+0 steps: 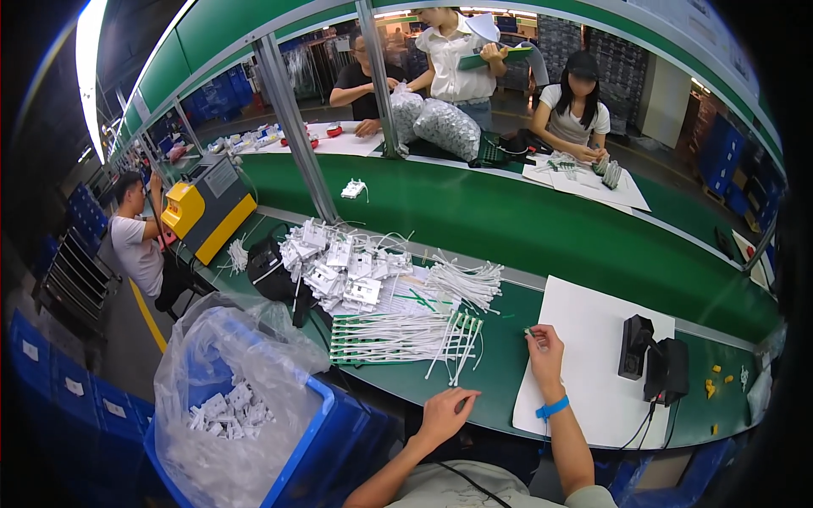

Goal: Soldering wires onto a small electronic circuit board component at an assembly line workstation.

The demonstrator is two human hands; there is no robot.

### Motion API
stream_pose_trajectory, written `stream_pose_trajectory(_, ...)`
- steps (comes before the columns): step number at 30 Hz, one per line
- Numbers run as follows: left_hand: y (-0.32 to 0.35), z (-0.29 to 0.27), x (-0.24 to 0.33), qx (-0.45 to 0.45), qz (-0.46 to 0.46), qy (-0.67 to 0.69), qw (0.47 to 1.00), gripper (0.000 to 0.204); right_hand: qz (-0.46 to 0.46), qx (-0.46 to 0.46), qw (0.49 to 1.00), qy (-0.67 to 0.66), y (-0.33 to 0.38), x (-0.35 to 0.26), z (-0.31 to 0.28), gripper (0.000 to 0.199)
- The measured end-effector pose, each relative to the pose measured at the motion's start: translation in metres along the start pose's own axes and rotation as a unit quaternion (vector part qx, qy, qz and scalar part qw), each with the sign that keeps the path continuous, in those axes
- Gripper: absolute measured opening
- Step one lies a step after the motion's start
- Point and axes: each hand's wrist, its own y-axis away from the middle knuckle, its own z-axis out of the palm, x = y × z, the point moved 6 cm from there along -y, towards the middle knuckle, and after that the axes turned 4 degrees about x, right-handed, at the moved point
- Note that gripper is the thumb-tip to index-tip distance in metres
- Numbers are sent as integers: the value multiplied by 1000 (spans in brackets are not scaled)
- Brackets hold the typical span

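Observation:
My right hand (pixel 546 349) is raised over the left edge of a white sheet (pixel 584 372). Thumb and forefinger are closed in a pinch on a small green piece (pixel 528 331), too tiny to make out fully. A blue wrist strap (pixel 552 408) circles that wrist. My left hand (pixel 445 413) is at the bench's front edge, its forefinger stretched out and its other fingers loosely bent, with nothing visible held. Just beyond it lie rows of white cables with green ends (pixel 389 339). Behind these is a heap of white plastic housings with wires (pixel 347 267), beside a bundle of white cables (pixel 466 281).
A blue crate (pixel 309 432) lined with clear plastic holds white parts at my left. Black devices (pixel 665 372) stand on the white sheet, with yellow pieces (pixel 711 388) beyond. A yellow-grey machine (pixel 212 207) is far left. A conveyor (pixel 474 220) carries one white housing (pixel 354 189); people work across it.

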Motion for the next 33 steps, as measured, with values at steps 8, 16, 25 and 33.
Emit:
stream_pose_trajectory(8,-4,1,1,19,3,-7,1000,13,-14,14,1000,-6,1,-7,-2,13)
stream_pose_trajectory(16,-7,4,-5,98,14,29,995,14,-33,64,997,-22,1,-17,-9,10)
stream_pose_trajectory(25,-3,9,-14,99,-5,37,994,13,-39,93,994,-50,5,-26,-14,10)
stream_pose_trajectory(33,-1,11,-17,95,-5,27,995,11,-51,90,993,-58,7,-31,-12,9)
